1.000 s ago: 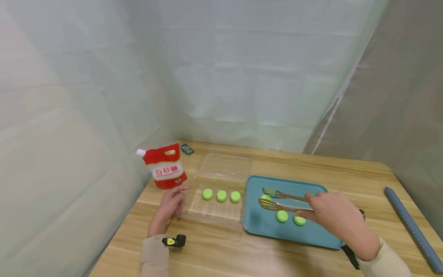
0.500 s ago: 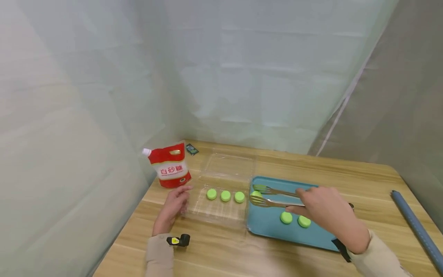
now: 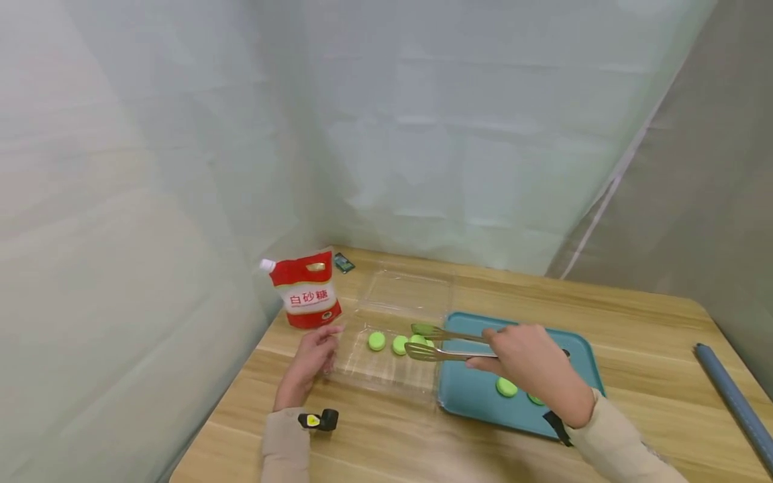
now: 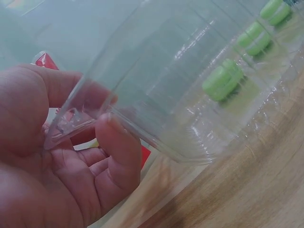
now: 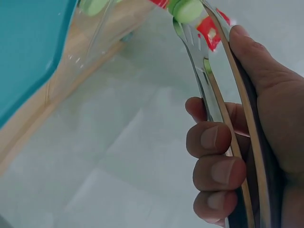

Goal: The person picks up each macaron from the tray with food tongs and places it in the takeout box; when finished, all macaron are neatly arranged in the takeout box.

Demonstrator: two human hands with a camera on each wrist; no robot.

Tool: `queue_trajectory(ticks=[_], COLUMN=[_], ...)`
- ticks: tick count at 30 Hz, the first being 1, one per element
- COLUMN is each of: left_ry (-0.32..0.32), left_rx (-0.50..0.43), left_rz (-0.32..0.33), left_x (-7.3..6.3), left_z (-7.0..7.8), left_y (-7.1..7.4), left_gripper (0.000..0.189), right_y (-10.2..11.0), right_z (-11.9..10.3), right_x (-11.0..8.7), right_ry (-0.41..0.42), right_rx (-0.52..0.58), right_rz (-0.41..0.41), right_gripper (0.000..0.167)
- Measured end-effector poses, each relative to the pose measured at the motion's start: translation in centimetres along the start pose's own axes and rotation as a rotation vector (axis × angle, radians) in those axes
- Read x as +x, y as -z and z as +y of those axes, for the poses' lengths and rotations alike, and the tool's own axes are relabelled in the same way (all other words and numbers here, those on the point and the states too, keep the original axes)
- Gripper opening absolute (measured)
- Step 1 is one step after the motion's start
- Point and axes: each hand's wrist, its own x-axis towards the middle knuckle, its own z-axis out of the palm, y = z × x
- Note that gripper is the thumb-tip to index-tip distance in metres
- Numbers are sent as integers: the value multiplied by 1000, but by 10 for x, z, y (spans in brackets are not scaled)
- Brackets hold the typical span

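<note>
My left hand (image 3: pixel 311 359) holds the left side of a clear plastic clamshell box (image 3: pixel 380 382), the thin rim between thumb and fingers in the left wrist view. Green macarons (image 3: pixel 377 341) sit in a row inside it. My right hand (image 3: pixel 525 355) grips metal tongs (image 3: pixel 461 354) by their handles. Between the slotted tips is one green macaron (image 5: pixel 187 9), held over the right end of the row and partly covering the macaron there. On the blue tray (image 3: pixel 471 399) lie two more macarons (image 3: pixel 506 387), one partly hidden by my right arm.
A red and white bag of sugar (image 3: pixel 308 295) stands behind my left hand. Near the back edge lies a small dark packet (image 3: pixel 344 262). The box's lid (image 3: pixel 407 288) is folded back. A long blue-grey roll (image 3: pixel 733 402) lies along the right side of the wooden table.
My right hand has moved left with the tongs, carrying a macaron from the tray to above the box. The left hand stays at the box. The head view has shifted slightly.
</note>
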Motion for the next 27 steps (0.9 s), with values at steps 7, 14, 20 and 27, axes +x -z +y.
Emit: queue_trajectory(ticks=[7,14,20,27], left_ry=[-1,1,-16,-27], left_rx=[5,-11,-10,-21], left_rz=[5,7,12,9], left_x=[-2,-3,-3,-2], left_z=[-1,-2,-1,0], left_y=[0,-2,-3,-2], left_gripper=[37,36,35,35], right_y=[-16,-31,-41,-55], right_z=[-10,-19,-29,-40], right_x=[14,30,47,62], right_ry=[33,72,81,104], right_rx=[42,78,38,10], right_rz=[9,10,5,-25], right_gripper=[47,54,60,63])
